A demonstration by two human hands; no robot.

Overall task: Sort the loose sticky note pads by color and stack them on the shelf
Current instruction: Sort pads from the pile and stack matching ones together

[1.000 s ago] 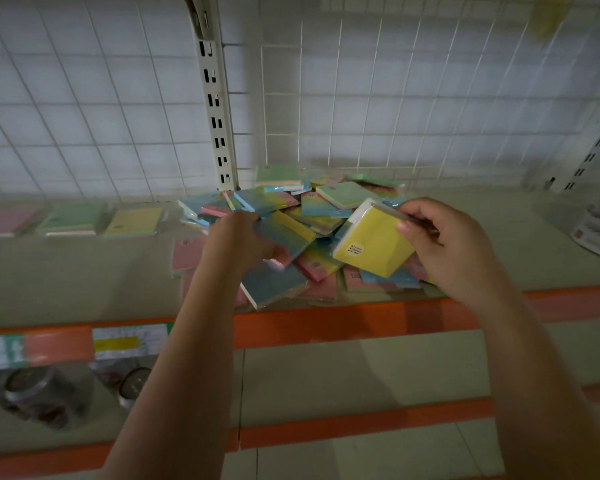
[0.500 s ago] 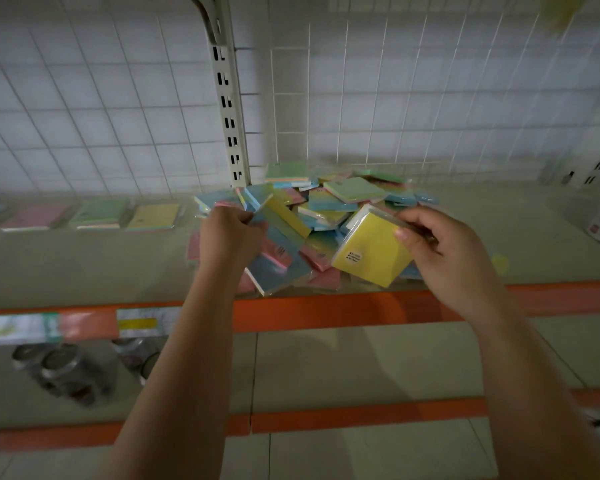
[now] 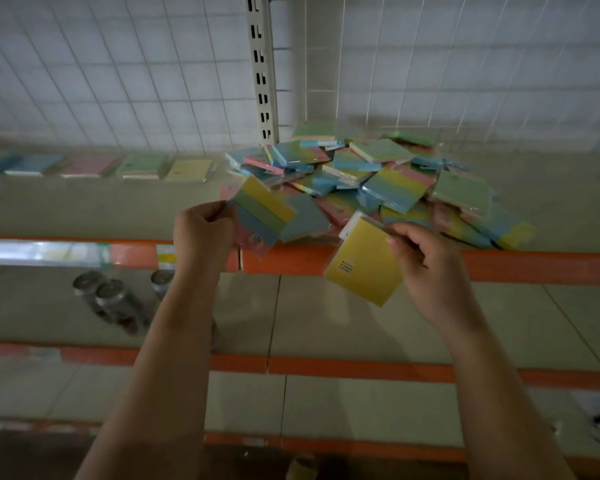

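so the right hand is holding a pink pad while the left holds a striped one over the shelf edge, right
Not quite. In the head view the pad in the right hand is a yellow pad, not pink. The rest stands: the left hand holds a striped pad over the orange shelf edge.

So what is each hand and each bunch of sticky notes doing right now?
Left hand: pinches a striped pad, lifted.
Right hand: holds a yellow pad, tilted.
Loose pile: jumbled on the shelf.
Sorted pads: lying flat in a row, apart from the pile.
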